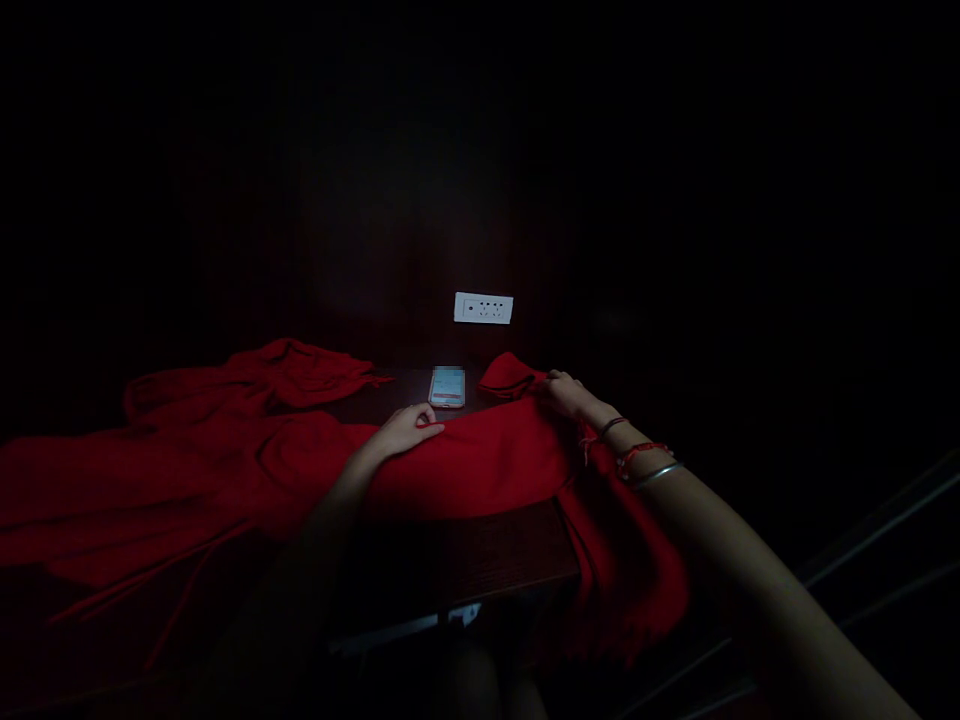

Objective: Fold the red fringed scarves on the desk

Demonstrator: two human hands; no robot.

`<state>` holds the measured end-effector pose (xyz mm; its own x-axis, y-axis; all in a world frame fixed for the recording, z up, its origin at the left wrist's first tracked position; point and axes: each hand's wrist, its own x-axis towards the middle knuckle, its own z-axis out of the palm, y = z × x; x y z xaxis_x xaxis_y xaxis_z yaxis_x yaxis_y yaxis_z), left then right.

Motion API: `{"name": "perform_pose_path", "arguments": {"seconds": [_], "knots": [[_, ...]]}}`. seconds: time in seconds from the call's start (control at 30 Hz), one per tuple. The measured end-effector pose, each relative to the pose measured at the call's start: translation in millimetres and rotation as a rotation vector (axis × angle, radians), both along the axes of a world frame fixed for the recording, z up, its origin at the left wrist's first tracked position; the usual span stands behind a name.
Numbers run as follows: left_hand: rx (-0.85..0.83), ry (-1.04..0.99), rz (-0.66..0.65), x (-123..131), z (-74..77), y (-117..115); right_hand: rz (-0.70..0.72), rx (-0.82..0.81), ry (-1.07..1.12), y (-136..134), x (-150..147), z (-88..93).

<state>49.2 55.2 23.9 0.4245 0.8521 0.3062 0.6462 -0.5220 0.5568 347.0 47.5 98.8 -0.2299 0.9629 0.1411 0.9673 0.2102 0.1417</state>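
A long red scarf (480, 465) lies across the dark table, and its fringed end hangs over the right edge. At its far edge, my left hand (409, 430) has curled fingers with the thumb on top, closed on the fabric. Farther right, my right hand (568, 393) pinches the scarf near the corner; its fingertips are partly hidden. A folded-up red flap (508, 375) sticks out just left of that hand. Bracelets circle my right wrist.
Behind the scarf lies a phone (448, 388) with a lit screen. A white wall socket (484, 308) is above it. More crumpled red cloth (292, 372) covers the table's left side. The table's front edge (517, 585) shows below. Surroundings are very dark.
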Motion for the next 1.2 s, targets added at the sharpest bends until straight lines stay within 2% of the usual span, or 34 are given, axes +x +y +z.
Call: {"name": "perform_pose_path", "arguments": {"seconds": [0.1,0.17,0.27,0.33,0.4,0.53,0.63,0.73,0.83,0.97,1.07,1.2], "knots": [[-0.061,-0.055,-0.024,1,2.5,-4,-0.001,0.017,0.030,-4,1,2.2],[-0.016,-0.046,0.007,1,4.9,-4,0.006,0.038,0.093,-9,3,7.0],[0.151,-0.032,0.126,-3,13.7,-5,0.065,0.105,0.386,-19,9,20.0],[0.295,-0.070,0.221,-8,24.6,-8,0.144,0.159,0.601,-28,12,33.4],[0.430,-0.138,0.292,-13,38.7,-16,0.223,0.216,0.702,-42,11,50.3],[0.624,-0.271,0.417,-21,66.8,-42,0.303,0.368,0.665,-84,1,85.5],[0.709,-0.337,0.485,-25,84.6,-60,0.294,0.401,0.557,-109,-6,101.0],[0.757,-0.314,0.432,-26,106.4,-70,0.260,0.420,0.579,-118,-4,103.5],[0.778,-0.227,0.352,-27,135.6,-77,0.230,0.404,0.673,-115,2,100.2],[0.655,-0.156,0.259,-35,170.5,-92,0.172,0.386,0.828,-124,4,103.3],[0.552,-0.182,0.165,-41,183.2,-107,0.162,0.412,0.923,-142,0,114.3],[0.457,-0.219,0.131,-43,185.9,-114,0.189,0.445,0.895,-148,1,126.8]]}}
